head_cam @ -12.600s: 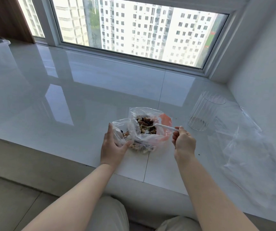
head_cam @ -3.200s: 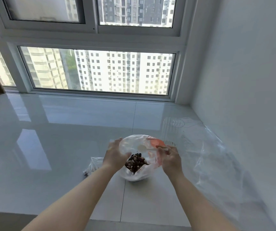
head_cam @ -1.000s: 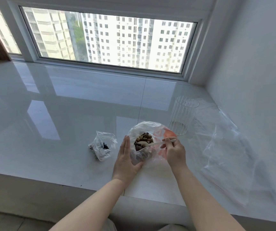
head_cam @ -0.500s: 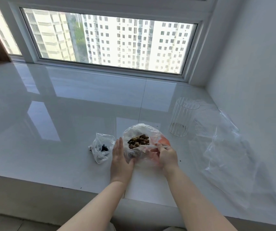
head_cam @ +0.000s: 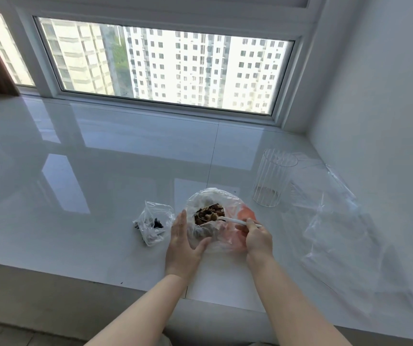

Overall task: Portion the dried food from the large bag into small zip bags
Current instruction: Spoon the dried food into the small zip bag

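A large clear bag (head_cam: 228, 211) with a red patch stands open on the white sill, holding brown dried food (head_cam: 209, 212). My left hand (head_cam: 183, 243) cups the bag's left side, fingers straight and thumb under its front. My right hand (head_cam: 256, 237) pinches the handle of a white plastic spoon (head_cam: 235, 221), whose bowl sits in the bag's mouth heaped with dried food. A small clear zip bag (head_cam: 154, 222) lies crumpled just left of my left hand with a little dark food inside.
A ribbed clear glass (head_cam: 272, 181) stands behind and to the right of the large bag. Loose clear plastic bags (head_cam: 337, 228) spread along the right wall. The glossy sill's front edge (head_cam: 100, 278) runs close below my wrists.
The spoon has come up out of the food with a load and now lies across the bag's mouth. My left hand stays against the bag's left side.
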